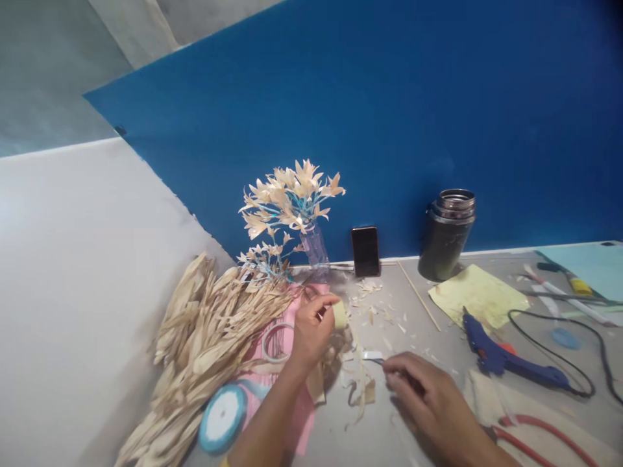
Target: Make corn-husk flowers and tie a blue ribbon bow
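Observation:
My left hand (313, 327) is closed in a pinch on a pale yellow roll (339, 314), which looks like tape. My right hand (431, 399) hovers low over the table with curled fingers, its fingertips on a thin dark piece (376, 360) that I cannot name. A small white piece (372, 355) lies at that piece's tip. Between the hands, a curled pale strip (361, 383) and husk scraps (370, 391) lie on the table. Beneath my left forearm are a pink sheet (304, 415) and a white ring (267, 344).
Dried husks (199, 337) are heaped left, beside a blue ribbon spool (222, 418). Husk flowers (292, 194) stand in a clear vase (316, 250) behind, near a phone (365, 251) and an open flask (446, 233). A blue glue gun (511, 363) and red-handled pliers (540, 434) lie right.

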A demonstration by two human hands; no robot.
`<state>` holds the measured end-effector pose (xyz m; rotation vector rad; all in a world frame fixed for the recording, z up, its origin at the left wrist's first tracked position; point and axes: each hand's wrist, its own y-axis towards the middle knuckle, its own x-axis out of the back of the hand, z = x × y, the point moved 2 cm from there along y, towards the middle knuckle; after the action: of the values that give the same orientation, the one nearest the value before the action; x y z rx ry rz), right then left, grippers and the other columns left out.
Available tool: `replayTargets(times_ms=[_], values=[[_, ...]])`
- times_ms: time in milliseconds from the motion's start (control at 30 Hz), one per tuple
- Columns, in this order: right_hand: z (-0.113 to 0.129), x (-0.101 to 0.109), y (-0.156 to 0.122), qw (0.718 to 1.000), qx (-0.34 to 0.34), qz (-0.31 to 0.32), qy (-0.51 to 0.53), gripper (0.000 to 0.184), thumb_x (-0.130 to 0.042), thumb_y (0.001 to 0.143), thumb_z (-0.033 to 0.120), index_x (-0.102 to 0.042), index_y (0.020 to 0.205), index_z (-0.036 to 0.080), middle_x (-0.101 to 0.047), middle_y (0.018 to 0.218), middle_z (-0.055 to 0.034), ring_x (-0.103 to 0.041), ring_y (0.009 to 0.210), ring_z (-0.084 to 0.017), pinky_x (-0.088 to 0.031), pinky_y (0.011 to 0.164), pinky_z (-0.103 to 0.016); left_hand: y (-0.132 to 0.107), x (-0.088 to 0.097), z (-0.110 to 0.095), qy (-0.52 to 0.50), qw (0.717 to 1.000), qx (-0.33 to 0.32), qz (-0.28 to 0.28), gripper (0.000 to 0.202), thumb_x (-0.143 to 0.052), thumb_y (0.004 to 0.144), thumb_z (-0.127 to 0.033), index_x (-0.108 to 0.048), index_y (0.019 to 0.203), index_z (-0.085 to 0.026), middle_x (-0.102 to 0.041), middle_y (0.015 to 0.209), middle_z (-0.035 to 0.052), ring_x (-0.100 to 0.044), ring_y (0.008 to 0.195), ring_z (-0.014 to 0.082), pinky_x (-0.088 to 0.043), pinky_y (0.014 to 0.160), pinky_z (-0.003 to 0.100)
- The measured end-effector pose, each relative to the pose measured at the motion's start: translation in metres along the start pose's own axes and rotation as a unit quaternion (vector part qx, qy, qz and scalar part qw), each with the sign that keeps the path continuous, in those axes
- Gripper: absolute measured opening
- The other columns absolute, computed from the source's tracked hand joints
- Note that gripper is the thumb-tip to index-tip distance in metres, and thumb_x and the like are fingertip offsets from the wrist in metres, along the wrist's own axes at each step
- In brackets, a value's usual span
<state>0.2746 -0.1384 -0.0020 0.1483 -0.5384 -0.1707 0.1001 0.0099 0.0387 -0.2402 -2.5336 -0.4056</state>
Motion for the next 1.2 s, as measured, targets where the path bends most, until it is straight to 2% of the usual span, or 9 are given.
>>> replayTargets(times_ms=[133,233,333,433,533,667,800,1000,1200], values=[[0.002,0.007,0.002,0.994,-0.056,-0.046,0.088,0.026,-0.056,0.091,0.041,-0.073,0.092,0.021,-0.074,0.089,-0.0056,-0.067,0.075,-0.02,-0.051,0.065,-0.028,-0.041,-0.001,-0.019,-0.081,0.994,-0.021,0.073,0.027,-0.055,0.086,-0.018,-0.079,0.099,-0.019,-0.075,0.092,0.0056,-0.067,0.082,0.0182,-0.051,0.076,0.028],[0.003,0.007,0.002,0.98,-0.105,0.0,0.172,0.03,-0.06,0.088,0.046,-0.073,0.091,0.02,-0.072,0.081,-0.0032,-0.064,0.07,-0.019,-0.049,0.06,-0.027,-0.062,-0.005,-0.033,-0.1,0.987,-0.055,0.115,0.028,-0.054,0.089,-0.02,-0.079,0.101,-0.021,-0.072,0.092,0.0064,-0.065,0.086,0.0191,-0.051,0.081,0.03],[0.004,0.006,0.002,0.97,-0.113,0.021,0.216,0.028,-0.064,0.085,0.046,-0.072,0.083,0.019,-0.067,0.071,0.0003,-0.059,0.065,-0.016,-0.046,0.06,-0.026,-0.074,-0.012,-0.04,-0.125,0.978,-0.052,0.162,0.028,-0.055,0.09,-0.02,-0.079,0.103,-0.021,-0.073,0.096,0.0074,-0.067,0.094,0.0207,-0.051,0.087,0.032],[0.007,0.006,0.001,0.97,-0.11,0.011,0.216,0.024,-0.065,0.084,0.041,-0.069,0.076,0.019,-0.064,0.067,0.0013,-0.057,0.063,-0.015,-0.046,0.059,-0.026,-0.078,-0.018,-0.039,-0.17,0.97,0.022,0.172,0.028,-0.058,0.087,-0.021,-0.075,0.11,-0.019,-0.076,0.102,0.008,-0.068,0.096,0.0212,-0.051,0.088,0.033],[0.011,0.007,0.001,0.959,-0.135,0.022,0.248,0.026,-0.062,0.085,0.044,-0.066,0.076,0.02,-0.065,0.064,0.0014,-0.06,0.058,-0.015,-0.049,0.057,-0.026,-0.08,-0.022,-0.035,-0.257,0.949,0.116,0.143,0.031,-0.062,0.088,-0.029,-0.066,0.116,-0.018,-0.075,0.095,0.0074,-0.068,0.084,0.0187,-0.052,0.079,0.031],[0.015,0.01,0.002,0.957,-0.147,-0.012,0.249,0.027,-0.065,0.081,0.045,-0.065,0.073,0.02,-0.062,0.06,0.0022,-0.056,0.054,-0.014,-0.048,0.052,-0.025,-0.083,-0.025,-0.034,-0.299,0.924,0.185,0.153,0.028,-0.066,0.086,-0.044,-0.065,0.091,-0.016,-0.072,0.076,0.0058,-0.064,0.068,0.016,-0.049,0.068,0.028],[0.015,0.01,0.0,0.956,-0.144,-0.004,0.257,0.027,-0.065,0.083,0.045,-0.065,0.074,0.02,-0.062,0.062,0.0015,-0.057,0.055,-0.014,-0.048,0.053,-0.025,-0.086,-0.029,-0.036,-0.294,0.911,0.212,0.198,0.028,-0.067,0.083,-0.041,-0.068,0.075,-0.014,-0.068,0.069,0.0053,-0.057,0.063,0.0134,-0.044,0.062,0.025],[0.012,0.009,-0.002,0.961,-0.126,0.032,0.244,0.024,-0.064,0.085,0.04,-0.065,0.075,0.018,-0.058,0.062,0.0031,-0.051,0.057,-0.012,-0.042,0.054,-0.024,-0.086,-0.035,-0.035,-0.309,0.903,0.232,0.188,0.014,-0.07,0.071,-0.029,-0.065,0.068,-0.016,-0.059,0.059,0.0001,-0.048,0.054,0.0107,-0.038,0.055,0.024],[0.01,0.008,-0.002,0.965,-0.127,0.044,0.226,0.026,-0.066,0.084,0.042,-0.062,0.073,0.019,-0.054,0.059,0.0045,-0.048,0.054,-0.012,-0.038,0.053,-0.024,-0.086,-0.037,-0.032,-0.275,0.918,0.216,0.188,0.012,-0.067,0.068,-0.026,-0.061,0.064,-0.017,-0.055,0.056,-0.002,-0.045,0.052,0.0099,-0.035,0.054,0.024]])
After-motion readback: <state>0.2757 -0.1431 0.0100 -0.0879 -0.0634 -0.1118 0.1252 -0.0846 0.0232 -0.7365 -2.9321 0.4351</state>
